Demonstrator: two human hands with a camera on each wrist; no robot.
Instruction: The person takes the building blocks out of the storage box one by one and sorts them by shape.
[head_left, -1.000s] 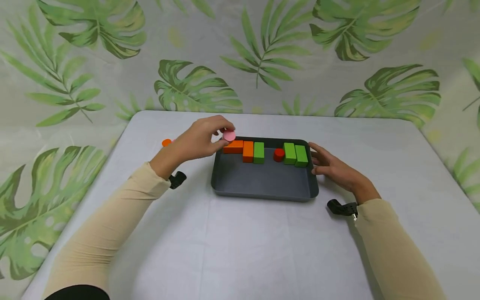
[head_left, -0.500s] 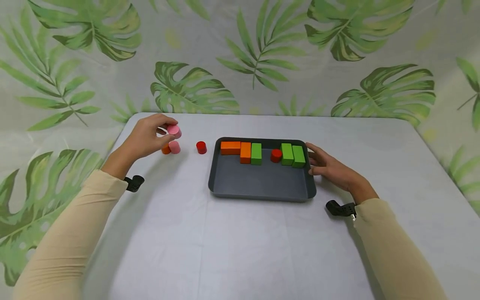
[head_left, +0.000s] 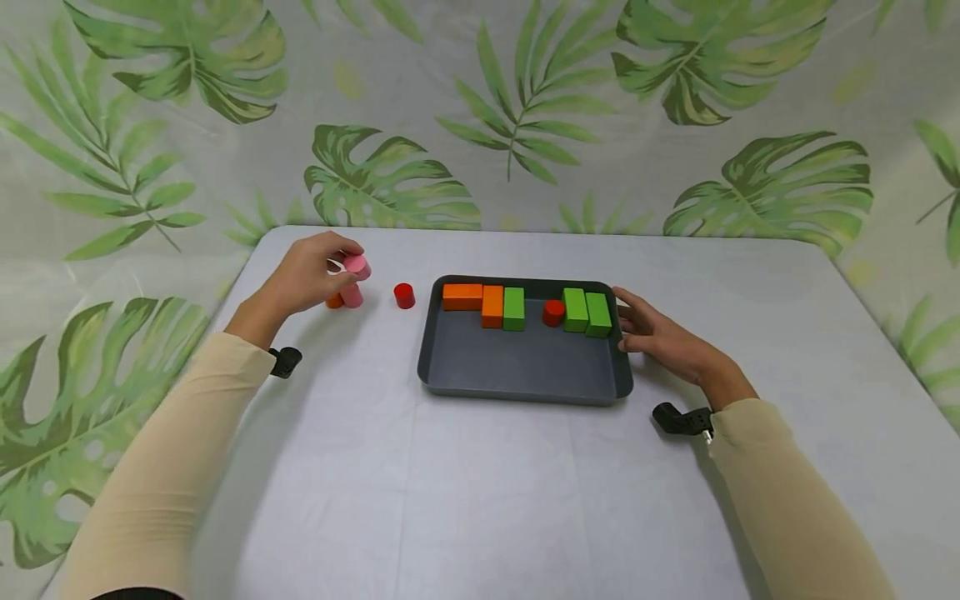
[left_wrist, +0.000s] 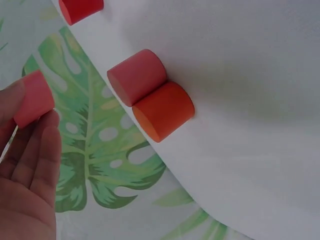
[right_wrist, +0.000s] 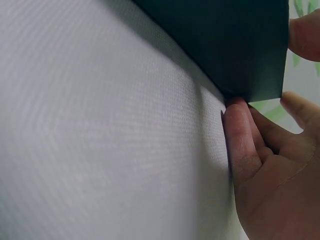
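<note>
My left hand point(head_left: 303, 271) pinches a pink cylinder block point(head_left: 357, 267) between thumb and fingers, raised over the table's left side. Close by stand another pink cylinder point(head_left: 351, 295) and an orange cylinder point(head_left: 334, 301), which touch each other in the left wrist view. A red cylinder point(head_left: 404, 296) sits between them and the dark grey tray point(head_left: 525, 392). Along the tray's back lie two orange blocks point(head_left: 462, 297), a green block point(head_left: 513, 309), a red cylinder point(head_left: 552, 313) and two more green blocks point(head_left: 575, 310). At the tray's right wall, my right hand point(head_left: 667, 337) rests with extended fingers touching it.
A white cloth covers the table point(head_left: 480, 475). Behind it hangs a leaf-patterned sheet point(head_left: 555, 108). In the left wrist view, the loose pink and orange cylinders lie near the table's edge point(left_wrist: 172, 172).
My left hand has swung left from above the tray's back left corner to the loose cylinders, still gripping the pink cylinder, then drifted slightly right. My right hand has stayed at the tray.
</note>
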